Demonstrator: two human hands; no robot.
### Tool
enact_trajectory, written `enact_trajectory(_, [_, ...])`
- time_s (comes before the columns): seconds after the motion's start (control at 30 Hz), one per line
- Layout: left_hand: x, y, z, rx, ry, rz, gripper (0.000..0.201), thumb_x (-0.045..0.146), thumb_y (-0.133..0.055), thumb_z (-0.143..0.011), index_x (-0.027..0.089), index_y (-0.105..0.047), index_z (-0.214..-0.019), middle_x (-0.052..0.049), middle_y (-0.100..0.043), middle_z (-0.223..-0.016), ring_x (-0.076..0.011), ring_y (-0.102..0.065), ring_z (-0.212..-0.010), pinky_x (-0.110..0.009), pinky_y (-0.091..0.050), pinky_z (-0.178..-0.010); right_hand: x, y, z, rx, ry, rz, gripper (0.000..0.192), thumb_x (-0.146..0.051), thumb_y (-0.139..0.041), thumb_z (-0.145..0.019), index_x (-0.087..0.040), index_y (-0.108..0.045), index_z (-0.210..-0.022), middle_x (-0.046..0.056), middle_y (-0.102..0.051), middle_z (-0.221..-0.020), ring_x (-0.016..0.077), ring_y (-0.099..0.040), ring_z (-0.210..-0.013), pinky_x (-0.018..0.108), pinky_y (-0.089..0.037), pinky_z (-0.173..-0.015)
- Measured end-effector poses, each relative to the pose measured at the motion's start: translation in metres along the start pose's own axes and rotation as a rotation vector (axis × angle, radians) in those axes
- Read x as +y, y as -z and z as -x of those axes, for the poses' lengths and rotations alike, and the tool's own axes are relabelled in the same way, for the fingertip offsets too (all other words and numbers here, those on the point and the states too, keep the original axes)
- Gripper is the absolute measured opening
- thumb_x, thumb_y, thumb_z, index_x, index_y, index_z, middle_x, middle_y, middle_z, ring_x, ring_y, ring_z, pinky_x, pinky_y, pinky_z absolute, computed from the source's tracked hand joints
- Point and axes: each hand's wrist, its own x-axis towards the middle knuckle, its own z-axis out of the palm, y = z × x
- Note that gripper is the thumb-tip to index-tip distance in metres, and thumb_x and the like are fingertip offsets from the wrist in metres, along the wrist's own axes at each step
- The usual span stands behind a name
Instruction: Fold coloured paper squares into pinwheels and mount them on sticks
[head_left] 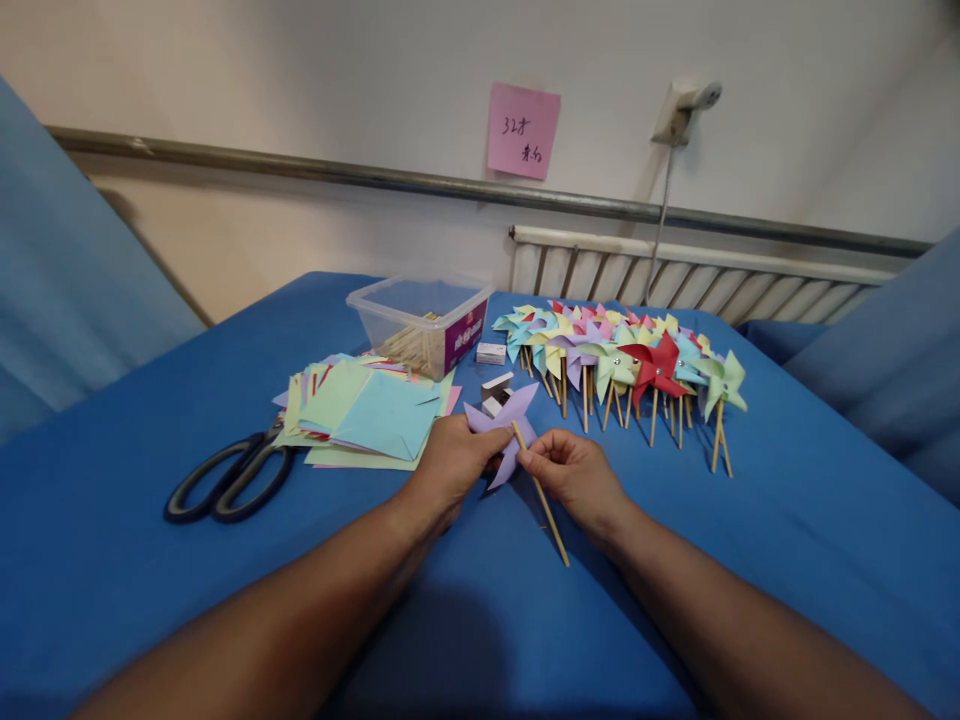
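A purple paper pinwheel [516, 403] is gripped by my left hand [459, 455], with the thumb pressed near its centre. Against that centre lies the upper end of a thin wooden stick [550, 515], which slants down to the right. My right hand [577, 475] is closed, its fingertips pinching at the pinwheel and stick near the top. Whether a pin joins the two is hidden by the fingers. Just behind the pinwheel is a small open box [496, 388], partly covered by a paper blade.
Several finished pinwheels [660, 368] lie at the back right. Stacked coloured paper [367, 410] and black-handled scissors [225, 480] are on the left. A clear plastic tub [375, 310] holds wooden sticks, beside another small box [491, 353]. A blue cloth [787, 580] covers the table.
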Motion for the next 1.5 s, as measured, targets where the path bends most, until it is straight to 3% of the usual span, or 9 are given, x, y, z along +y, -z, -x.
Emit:
enact_trajectory(0.13, [0.0013, 0.0003, 0.0001, 0.042, -0.020, -0.055, 0.021, 0.031, -0.073, -0.059, 0.013, -0.063, -0.061, 0.002, -0.053, -0.051, -0.0094, -0.043, -0.045, -0.022, -0.029, -0.042, 0.0009, -0.0002, -0.0002, -0.011, 0.007, 0.009, 0.037, -0.047, -0.075, -0.062, -0.018, -0.053, -0.064, -0.008, -0.045, -0.048, 0.0056, -0.032, -0.045, 0.022, -0.020, -0.046])
enact_trajectory(0.67, [-0.0040, 0.0012, -0.0005, -0.090, 0.011, 0.098, 0.021, 0.029, -0.072, -0.060, 0.013, -0.058, -0.058, 0.003, -0.050, -0.048, -0.0080, -0.041, -0.043, -0.021, -0.027, -0.043, 0.0020, -0.0001, -0.0005, -0.031, 0.037, 0.030, 0.034, -0.046, -0.071, -0.066, -0.017, -0.054, -0.064, -0.008, -0.045, -0.049, 0.0058, -0.034, -0.045, 0.022, -0.024, -0.046])
enact_trajectory(0.97, [-0.0029, 0.0034, -0.0014, -0.032, -0.008, 0.068, 0.018, 0.027, -0.071, -0.057, 0.011, -0.065, -0.064, 0.000, -0.056, -0.051, -0.0109, -0.048, -0.045, -0.022, -0.030, -0.042, -0.0016, -0.0004, 0.0000, -0.070, 0.040, -0.006, 0.033, -0.045, -0.071, -0.066, -0.017, -0.055, -0.062, -0.006, -0.048, -0.049, 0.0057, -0.036, -0.045, 0.021, -0.026, -0.046])
enact_trajectory(1.5, [-0.0040, 0.0032, -0.0005, -0.049, -0.013, -0.023, 0.016, 0.027, -0.069, -0.060, 0.012, -0.064, -0.063, 0.000, -0.057, -0.051, -0.0104, -0.047, -0.045, -0.022, -0.029, -0.042, -0.0046, -0.0008, 0.0020, -0.118, 0.017, -0.019, 0.037, -0.051, -0.069, -0.069, -0.016, -0.060, -0.068, -0.002, -0.060, -0.057, 0.0039, -0.037, -0.040, 0.020, -0.025, -0.041])
